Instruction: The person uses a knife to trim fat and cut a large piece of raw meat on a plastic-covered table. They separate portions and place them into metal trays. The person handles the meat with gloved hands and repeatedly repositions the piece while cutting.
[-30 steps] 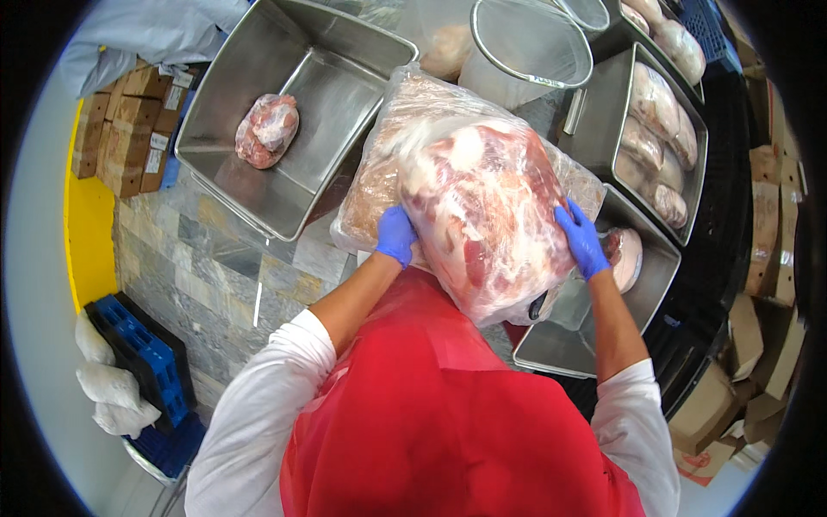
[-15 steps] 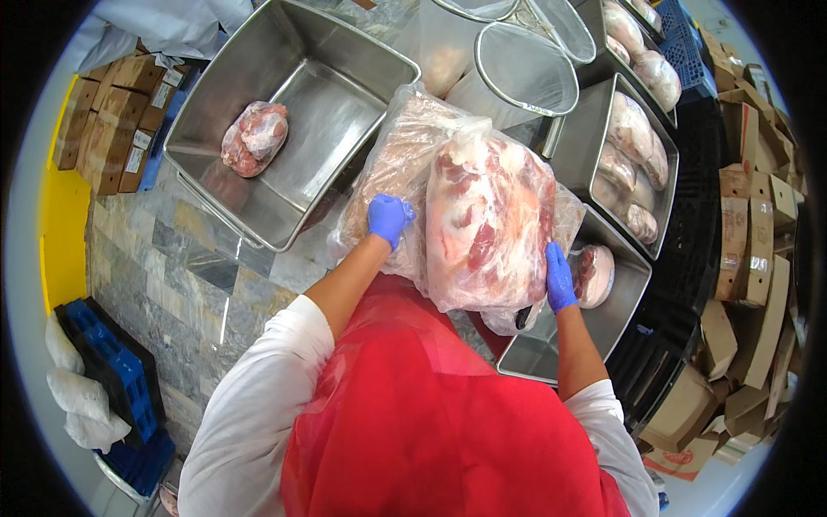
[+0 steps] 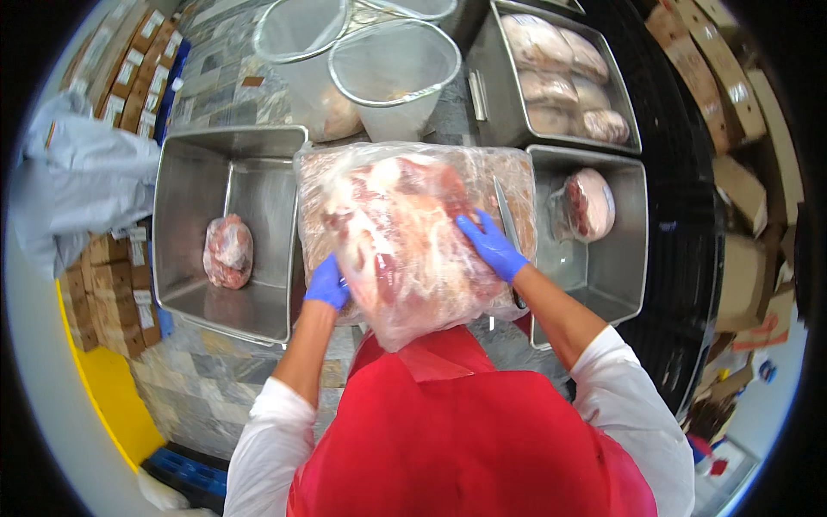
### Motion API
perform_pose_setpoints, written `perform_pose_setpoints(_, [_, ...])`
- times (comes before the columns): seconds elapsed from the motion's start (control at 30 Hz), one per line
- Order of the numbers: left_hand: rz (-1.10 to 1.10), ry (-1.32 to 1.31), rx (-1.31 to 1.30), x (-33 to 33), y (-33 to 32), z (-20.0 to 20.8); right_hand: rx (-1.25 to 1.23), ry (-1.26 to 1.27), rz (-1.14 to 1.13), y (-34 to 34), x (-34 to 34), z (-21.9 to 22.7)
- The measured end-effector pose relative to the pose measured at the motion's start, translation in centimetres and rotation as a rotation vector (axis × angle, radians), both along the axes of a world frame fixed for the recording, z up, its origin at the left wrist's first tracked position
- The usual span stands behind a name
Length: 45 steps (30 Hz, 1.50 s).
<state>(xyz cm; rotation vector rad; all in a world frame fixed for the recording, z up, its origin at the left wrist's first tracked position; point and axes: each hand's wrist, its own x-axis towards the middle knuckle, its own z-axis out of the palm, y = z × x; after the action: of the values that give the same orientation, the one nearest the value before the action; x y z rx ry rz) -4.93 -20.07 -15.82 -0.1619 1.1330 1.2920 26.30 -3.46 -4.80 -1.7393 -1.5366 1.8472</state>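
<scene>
A large slab of raw meat in clear plastic (image 3: 405,250) is tilted between my blue-gloved hands, in front of my red apron. My left hand (image 3: 327,284) grips its left side, with the fingertips hidden behind it. Against its right edge my right hand (image 3: 493,244) presses with long, nearly straight fingers. Under the slab lies a plastic-covered work surface (image 3: 495,168). A knife (image 3: 508,217) rests on that surface just right of my right hand; its dark handle points toward me, partly behind my wrist.
To the left, a deep metal tub (image 3: 267,172) holds one meat piece (image 3: 228,252). On the right, another metal tub (image 3: 594,284) holds a wrapped cut (image 3: 590,205). Beyond it stands a tub of several wrapped cuts (image 3: 551,73). Hoop-rimmed clear bags (image 3: 396,65) stand at the far side.
My left hand has gone from a fist on the plastic to the slab's left side. The slab is now tilted and turned, and the knife's blade has come into sight. The view has swung round.
</scene>
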Motion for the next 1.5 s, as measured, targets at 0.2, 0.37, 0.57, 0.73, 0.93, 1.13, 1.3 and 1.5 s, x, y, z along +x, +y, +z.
perform_pose_setpoints(0.2, [-0.049,0.068,-0.221,-5.0,0.4,17.6,-0.004,0.162,0.041,-4.9,-6.0,-3.3])
perform_pose_setpoints(0.37, [-0.306,-0.275,0.208,-5.6,2.6,21.1,-0.084,0.579,0.054,-3.0,-6.8,4.8])
perform_pose_setpoints(0.57, [-0.331,-0.056,-0.027,2.7,9.7,25.8,-0.377,0.543,-0.099,2.8,2.4,7.5])
perform_pose_setpoints(0.73, [-0.499,0.407,-0.164,-2.7,6.7,21.6,-0.296,0.603,-0.306,4.2,7.0,3.6])
perform_pose_setpoints(0.93, [-0.427,0.883,-0.128,-6.9,0.9,4.3,-0.115,0.672,-0.246,4.8,7.8,-0.4])
perform_pose_setpoints(1.13, [-1.051,0.619,0.002,7.2,4.6,10.4,-0.162,0.659,-0.353,3.1,8.2,1.5])
perform_pose_setpoints(1.3, [-1.256,0.934,0.083,3.1,3.1,9.5,-0.241,0.713,-0.467,1.1,9.3,-0.4])
perform_pose_setpoints(1.5, [-0.506,0.908,-0.007,-1.2,1.0,4.0,-0.261,0.701,-0.573,0.3,8.5,-3.0])
